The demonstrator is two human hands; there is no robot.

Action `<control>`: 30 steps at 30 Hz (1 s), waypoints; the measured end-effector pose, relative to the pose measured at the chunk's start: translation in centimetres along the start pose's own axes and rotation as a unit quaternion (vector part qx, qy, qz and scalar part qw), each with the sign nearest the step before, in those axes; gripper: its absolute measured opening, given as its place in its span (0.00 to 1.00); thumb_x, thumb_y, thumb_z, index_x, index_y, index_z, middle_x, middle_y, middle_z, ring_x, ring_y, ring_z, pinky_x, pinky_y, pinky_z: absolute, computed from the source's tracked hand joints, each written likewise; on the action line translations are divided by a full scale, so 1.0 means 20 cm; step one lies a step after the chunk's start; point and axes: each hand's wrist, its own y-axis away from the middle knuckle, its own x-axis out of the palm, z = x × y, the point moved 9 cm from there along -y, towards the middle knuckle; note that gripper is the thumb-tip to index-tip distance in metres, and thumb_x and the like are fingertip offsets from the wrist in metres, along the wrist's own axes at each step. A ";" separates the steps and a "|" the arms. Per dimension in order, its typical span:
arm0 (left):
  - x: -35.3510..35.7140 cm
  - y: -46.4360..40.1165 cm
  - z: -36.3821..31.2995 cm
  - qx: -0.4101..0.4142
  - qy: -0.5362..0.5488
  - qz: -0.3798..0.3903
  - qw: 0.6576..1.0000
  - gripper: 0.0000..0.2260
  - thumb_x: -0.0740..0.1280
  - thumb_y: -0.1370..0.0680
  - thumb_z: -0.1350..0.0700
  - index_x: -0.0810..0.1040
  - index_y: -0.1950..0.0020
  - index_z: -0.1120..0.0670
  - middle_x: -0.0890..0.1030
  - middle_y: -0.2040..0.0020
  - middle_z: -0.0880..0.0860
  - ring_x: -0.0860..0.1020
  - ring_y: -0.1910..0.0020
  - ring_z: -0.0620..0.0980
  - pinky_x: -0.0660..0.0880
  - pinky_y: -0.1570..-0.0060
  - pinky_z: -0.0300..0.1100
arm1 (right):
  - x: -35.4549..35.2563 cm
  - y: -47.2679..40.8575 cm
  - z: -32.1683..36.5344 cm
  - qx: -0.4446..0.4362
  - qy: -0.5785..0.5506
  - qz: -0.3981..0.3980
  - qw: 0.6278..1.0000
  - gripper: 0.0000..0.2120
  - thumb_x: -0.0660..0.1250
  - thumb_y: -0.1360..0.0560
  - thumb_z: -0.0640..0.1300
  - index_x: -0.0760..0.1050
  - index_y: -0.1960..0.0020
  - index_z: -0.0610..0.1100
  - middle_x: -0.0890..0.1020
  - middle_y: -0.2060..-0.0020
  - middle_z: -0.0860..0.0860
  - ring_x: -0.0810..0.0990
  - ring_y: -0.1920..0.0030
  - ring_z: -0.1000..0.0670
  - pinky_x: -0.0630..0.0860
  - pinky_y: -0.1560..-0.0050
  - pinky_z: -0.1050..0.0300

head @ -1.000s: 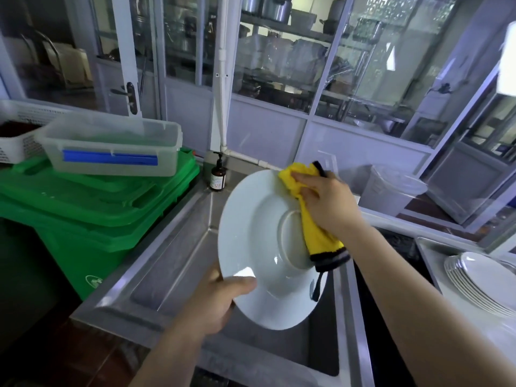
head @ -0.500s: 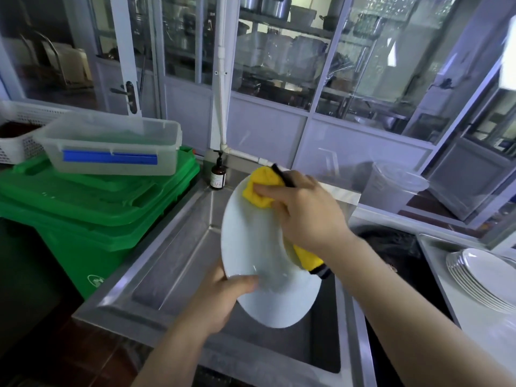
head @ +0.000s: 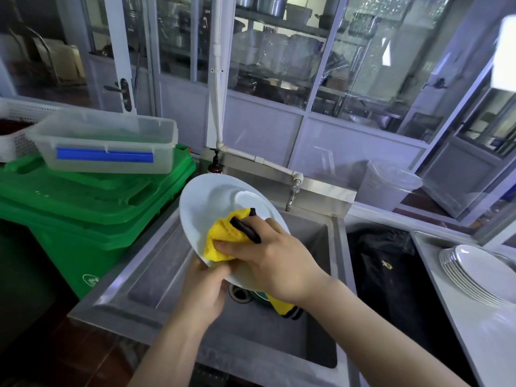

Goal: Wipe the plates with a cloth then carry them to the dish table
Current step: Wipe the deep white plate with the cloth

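Note:
Over the steel sink (head: 156,277) I hold a white deep plate (head: 212,208), tilted with its face toward me. My left hand (head: 205,293) grips its near lower rim. My right hand (head: 275,261) grips a bunched yellow cloth with black trim (head: 223,238) and presses it on the plate's lower part; a tail of the cloth hangs below my wrist. A stack of several white plates (head: 477,275) lies on the steel surface at the far right.
Green bins (head: 92,208) stand left of the sink with a clear plastic box (head: 109,141) on top. A brown pump bottle (head: 215,163) and a tap (head: 291,191) sit at the sink's back. A black-lined bin (head: 388,263) is right of the sink.
My right hand has swept the cloth from the plate's top rim down to its lower part. The plate has turned so its face shows more fully, and the tap has come into sight.

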 end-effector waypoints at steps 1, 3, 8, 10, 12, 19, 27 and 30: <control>0.00 0.00 -0.01 0.002 0.005 0.001 1.000 0.23 0.63 0.36 0.70 0.80 0.43 0.56 0.85 0.50 0.53 0.83 0.50 0.51 0.80 0.58 0.41 | -0.01 0.01 -0.01 0.005 -0.001 -0.001 1.000 0.19 0.67 0.29 0.41 0.80 0.41 0.57 0.78 0.43 0.44 0.75 0.58 0.39 0.78 0.63 0.49; 0.01 0.00 -0.01 0.000 0.014 0.003 1.000 0.23 0.63 0.36 0.69 0.78 0.42 0.57 0.85 0.50 0.54 0.84 0.51 0.51 0.80 0.59 0.41 | -0.03 0.02 -0.05 0.030 -0.007 -0.020 0.999 0.19 0.56 0.26 0.46 0.80 0.42 0.57 0.78 0.43 0.45 0.76 0.56 0.39 0.79 0.60 0.49; 0.00 0.01 0.00 -0.026 0.047 0.003 0.999 0.23 0.65 0.35 0.67 0.76 0.40 0.59 0.85 0.51 0.58 0.84 0.52 0.56 0.80 0.60 0.45 | -0.06 0.09 -0.21 0.118 -0.068 -0.076 0.988 0.18 0.60 0.23 0.43 0.78 0.38 0.57 0.76 0.42 0.46 0.76 0.43 0.40 0.77 0.50 0.50; -0.02 0.00 0.01 -0.038 0.049 -0.003 0.998 0.23 0.66 0.36 0.67 0.77 0.41 0.59 0.85 0.51 0.58 0.84 0.52 0.57 0.81 0.61 0.46 | -0.09 0.13 -0.32 0.179 -0.082 -0.115 0.974 0.17 0.62 0.23 0.41 0.78 0.38 0.55 0.75 0.44 0.46 0.76 0.45 0.40 0.73 0.50 0.56; -0.04 0.00 0.00 -0.041 0.043 -0.002 0.998 0.22 0.66 0.36 0.66 0.78 0.42 0.57 0.85 0.52 0.56 0.84 0.53 0.56 0.81 0.62 0.46 | -0.10 0.16 -0.42 0.220 -0.070 -0.106 0.967 0.18 0.64 0.22 0.38 0.78 0.38 0.56 0.74 0.44 0.46 0.75 0.43 0.40 0.69 0.49 0.58; -0.02 0.01 0.01 -0.063 -0.034 0.035 0.997 0.22 0.67 0.37 0.66 0.79 0.43 0.57 0.85 0.51 0.58 0.84 0.52 0.57 0.81 0.60 0.48 | -0.17 0.08 -0.31 0.155 -0.007 -0.064 0.986 0.20 0.54 0.25 0.46 0.80 0.42 0.59 0.73 0.42 0.46 0.72 0.42 0.39 0.72 0.54 0.51; -0.02 0.01 -0.03 -0.033 -0.053 0.030 0.998 0.19 0.67 0.36 0.65 0.85 0.52 0.47 0.86 0.54 0.51 0.84 0.54 0.49 0.80 0.62 0.40 | -0.17 0.09 -0.55 0.268 0.045 -0.032 0.962 0.23 0.60 0.23 0.38 0.76 0.37 0.62 0.69 0.38 0.48 0.66 0.37 0.42 0.74 0.50 0.48; -0.08 0.00 -0.03 -0.032 -0.007 -0.006 0.999 0.24 0.67 0.37 0.66 0.79 0.41 0.56 0.85 0.51 0.54 0.84 0.52 0.53 0.80 0.62 0.42 | -0.10 0.13 -0.52 0.238 -0.006 -0.014 0.971 0.23 0.60 0.23 0.36 0.77 0.38 0.60 0.70 0.41 0.48 0.68 0.38 0.42 0.73 0.44 0.48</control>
